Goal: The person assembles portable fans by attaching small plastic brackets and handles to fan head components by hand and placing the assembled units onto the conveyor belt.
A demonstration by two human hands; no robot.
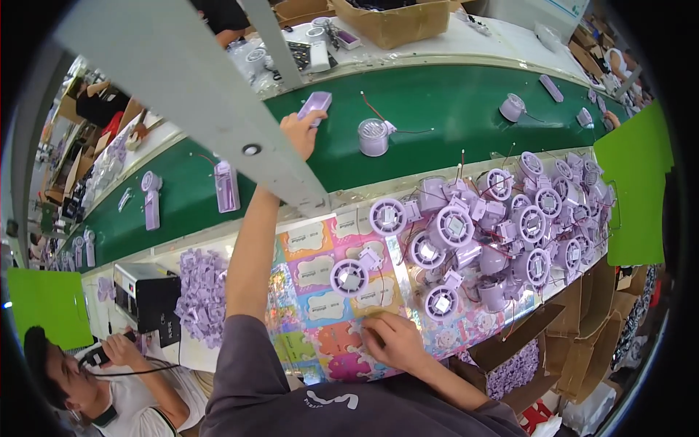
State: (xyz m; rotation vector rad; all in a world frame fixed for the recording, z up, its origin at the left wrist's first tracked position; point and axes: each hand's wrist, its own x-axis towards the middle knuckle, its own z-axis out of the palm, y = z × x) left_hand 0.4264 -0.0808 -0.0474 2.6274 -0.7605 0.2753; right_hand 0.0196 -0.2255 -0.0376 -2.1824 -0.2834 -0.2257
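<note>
Left hand [301, 131] grips a lilac casing [316, 101]; I cannot tell if the right hand [397, 342] holds anything.

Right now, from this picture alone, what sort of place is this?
Probably a factory assembly line: a green belt bears spaced purple parts, and a heap of similar round pieces with wires lies beside it.

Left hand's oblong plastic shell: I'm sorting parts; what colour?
Pale purple oblong plastic shell, best in head view.

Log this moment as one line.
left hand: gripping lilac handle shell over green conveyor belt | right hand: curled over colourful printed sheets | lilac fan heads: heaped at right
</note>
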